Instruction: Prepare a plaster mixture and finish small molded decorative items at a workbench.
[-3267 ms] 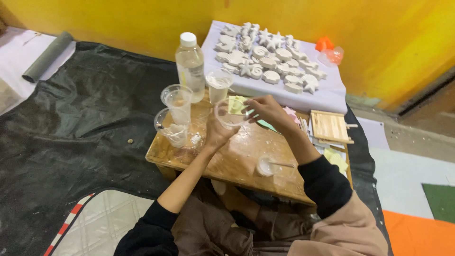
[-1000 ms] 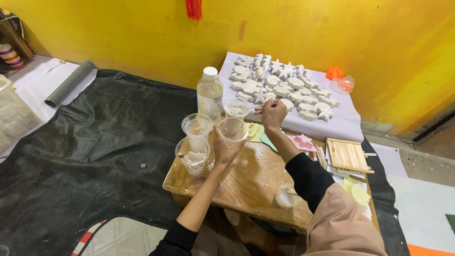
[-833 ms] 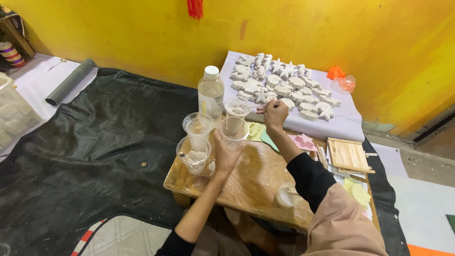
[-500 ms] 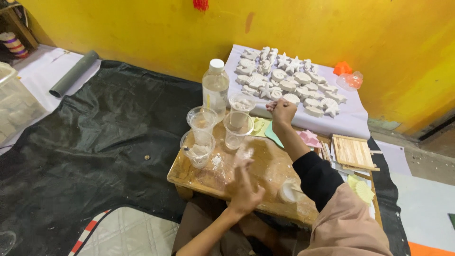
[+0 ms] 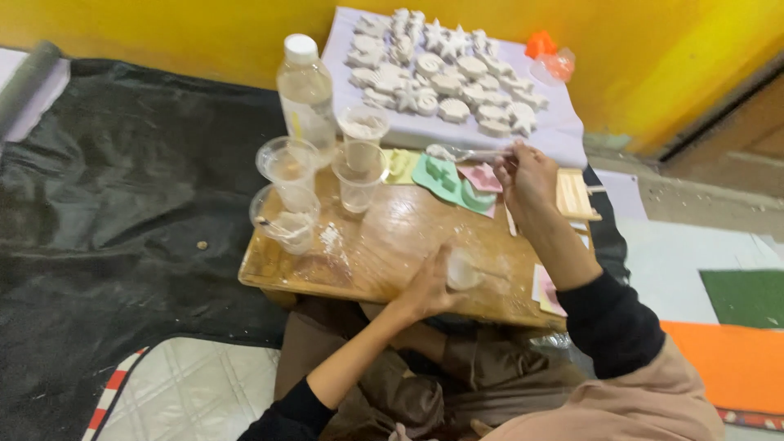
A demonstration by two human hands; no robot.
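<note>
Your left hand point(image 5: 425, 290) sits at the near edge of the low wooden table point(image 5: 384, 245), fingers curled around a small clear plastic cup point(image 5: 463, 269) that stands on the wood at about 5 o'clock of the tabletop. Your right hand point(image 5: 527, 175) is up at about 1 o'clock, fingers pinched narrow on the handle of a spoon point(image 5: 457, 153), whose bowl carries white powder and points toward 9 o'clock, above the pastel silicone moulds point(image 5: 445, 175) lying flat on the table. At 10 o'clock from the moulds stand two clear cups point(image 5: 361, 159), one behind the other, with a plastic water bottle point(image 5: 305, 86) just beside them. Further toward 9 o'clock are a tall clear cup point(image 5: 287, 171) and a clear bowl point(image 5: 282, 224), touching or nearly so; you cannot tell which. At 12 o'clock, against the yellow wall, a white board point(image 5: 563, 131) bears rows of white plaster casts point(image 5: 445, 73). White powder point(image 5: 331, 238) dusts the wood near the bowl.
</note>
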